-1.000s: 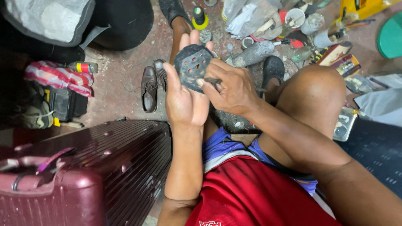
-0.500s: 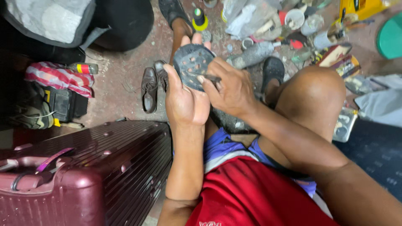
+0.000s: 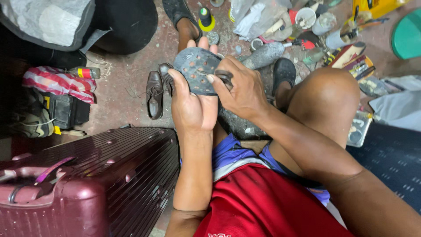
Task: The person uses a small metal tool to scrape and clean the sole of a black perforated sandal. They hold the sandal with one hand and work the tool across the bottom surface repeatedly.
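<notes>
Right hand point(image 3: 243, 90) slightly lower on sole point(image 3: 196, 70), seemingly.

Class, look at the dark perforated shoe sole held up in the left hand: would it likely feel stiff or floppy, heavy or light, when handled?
The sole looks thin and flat, so probably light. The left hand props it upright from below without it drooping, suggesting some stiffness, though it may still flex. The right hand pinches its edge, so probably not slippery.

A dark grey sole point(image 3: 196, 70) dotted with small round holes is seen beside a pair of dark brown shoes point(image 3: 158, 91). A ribbed maroon suitcase point(image 3: 87, 184) with a pink strap, a red-and-white striped cloth point(image 3: 55, 82) and red shorts point(image 3: 267, 204) over a blue-and-white garment are shown. The floor point(image 3: 118, 94) is mottled reddish-brown, and a green round lid point(image 3: 408, 37) and a yellow container point(image 3: 377, 6) are visible.
</notes>
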